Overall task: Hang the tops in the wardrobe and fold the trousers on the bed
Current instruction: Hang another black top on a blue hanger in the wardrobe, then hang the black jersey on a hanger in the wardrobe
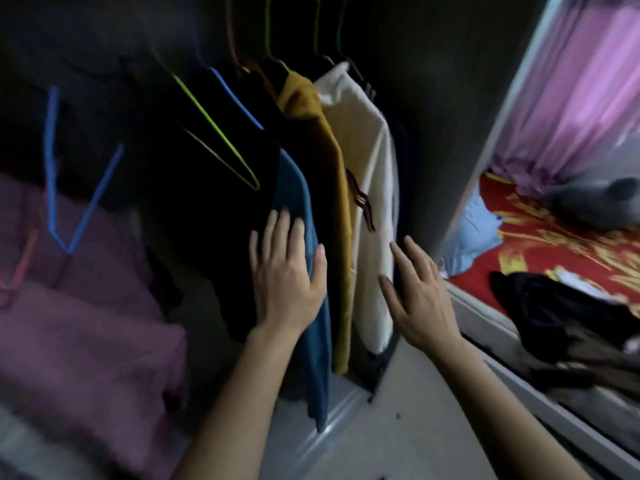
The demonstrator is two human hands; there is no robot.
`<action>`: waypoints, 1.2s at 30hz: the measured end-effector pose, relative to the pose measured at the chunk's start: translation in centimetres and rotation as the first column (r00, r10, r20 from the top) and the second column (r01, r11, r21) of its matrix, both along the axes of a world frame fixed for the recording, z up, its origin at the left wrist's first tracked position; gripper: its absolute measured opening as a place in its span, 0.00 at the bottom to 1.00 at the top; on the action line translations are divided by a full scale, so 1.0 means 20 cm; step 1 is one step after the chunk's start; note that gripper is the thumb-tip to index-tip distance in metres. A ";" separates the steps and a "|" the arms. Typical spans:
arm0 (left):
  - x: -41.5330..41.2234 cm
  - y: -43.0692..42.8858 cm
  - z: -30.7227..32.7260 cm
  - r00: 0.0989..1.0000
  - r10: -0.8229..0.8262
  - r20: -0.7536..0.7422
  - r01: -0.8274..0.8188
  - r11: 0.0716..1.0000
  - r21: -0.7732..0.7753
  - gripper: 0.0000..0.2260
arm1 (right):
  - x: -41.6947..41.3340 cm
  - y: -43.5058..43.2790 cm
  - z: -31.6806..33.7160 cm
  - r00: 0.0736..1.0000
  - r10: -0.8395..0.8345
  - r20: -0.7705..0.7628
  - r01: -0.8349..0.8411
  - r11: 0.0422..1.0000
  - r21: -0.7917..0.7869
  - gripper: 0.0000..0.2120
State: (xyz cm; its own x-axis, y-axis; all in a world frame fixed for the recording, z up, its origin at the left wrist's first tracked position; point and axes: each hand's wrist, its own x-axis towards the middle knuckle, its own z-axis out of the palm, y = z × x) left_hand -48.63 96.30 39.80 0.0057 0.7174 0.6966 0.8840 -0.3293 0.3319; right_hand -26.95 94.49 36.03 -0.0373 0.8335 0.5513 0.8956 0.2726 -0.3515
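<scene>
Nearest the wardrobe's (433, 116) front edge, left hand (285, 275) flat, fingers straight, pressed on the blue top (315, 358); right hand (420, 296) spread, gripping nothing, beside the white top (363, 150), probably tidying the hung row. Farther right, dark trousers (547, 306) heaped on the bed (554, 244), unfolded.

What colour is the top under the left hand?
Blue: the top shows best in the head view.

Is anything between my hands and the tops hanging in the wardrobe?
Nothing visible. The left hand lies flat on the blue top. The right hand is open close beside the white top, with no object between them.
</scene>
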 end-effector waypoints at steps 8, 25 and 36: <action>0.56 -0.24 -0.37 0.984 -0.175 0.016 0.174 0.961 -0.214 0.29 | 0.59 -0.43 -0.25 0.950 -0.305 0.062 0.310 0.943 -0.119 0.30; 2.93 -0.72 -0.73 0.624 -0.748 -0.227 0.589 0.640 -0.493 0.30 | 2.60 -1.52 -0.69 0.633 -0.769 0.091 0.738 0.564 -0.371 0.38; 3.74 -0.44 -0.95 0.541 -0.799 -0.265 0.585 0.583 -0.564 0.32 | 3.32 -1.27 -0.87 0.595 -0.803 0.033 0.720 0.514 -0.466 0.38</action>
State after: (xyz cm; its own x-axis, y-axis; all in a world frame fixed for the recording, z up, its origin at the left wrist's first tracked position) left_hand 26.18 87.50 20.86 0.8440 0.5181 0.1388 0.4859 -0.8481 0.2112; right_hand 39.50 69.04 18.68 0.7750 0.6244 0.0974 0.6033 -0.6851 -0.4084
